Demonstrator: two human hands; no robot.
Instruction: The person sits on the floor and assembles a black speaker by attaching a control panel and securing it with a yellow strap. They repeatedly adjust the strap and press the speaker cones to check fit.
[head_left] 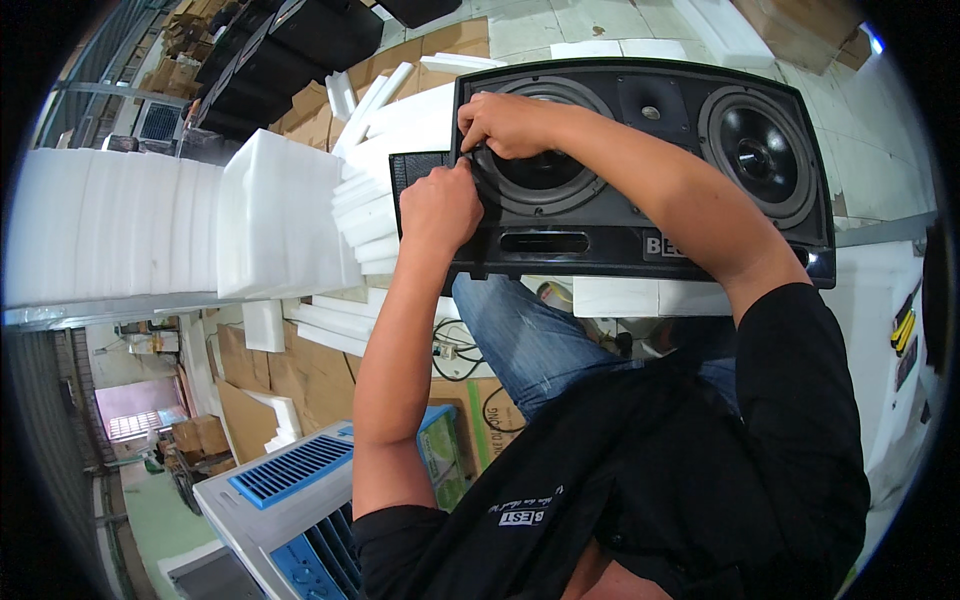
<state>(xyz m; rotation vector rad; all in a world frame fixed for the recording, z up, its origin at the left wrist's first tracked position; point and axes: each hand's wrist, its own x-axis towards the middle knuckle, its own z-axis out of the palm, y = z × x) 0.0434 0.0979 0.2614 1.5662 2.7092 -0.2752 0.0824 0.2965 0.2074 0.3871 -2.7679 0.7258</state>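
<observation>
In front of me lies a black speaker cabinet with its front side up. It has a large woofer at its right end and another woofer at its left, partly behind my right arm. A small tweeter sits between them, and a slot runs along the near edge. My right hand pinches at the cabinet's left edge. Just below it, my left hand is curled, its fingertips close to the right hand's. What lies between the fingers is hidden. A dark textured side panel shows beyond the left hand.
White foam blocks are stacked to the left, with loose foam pieces beside them. Black cabinets stand at the far left. A blue-and-white air cooler is near my left elbow. Dark cables lie below the speaker.
</observation>
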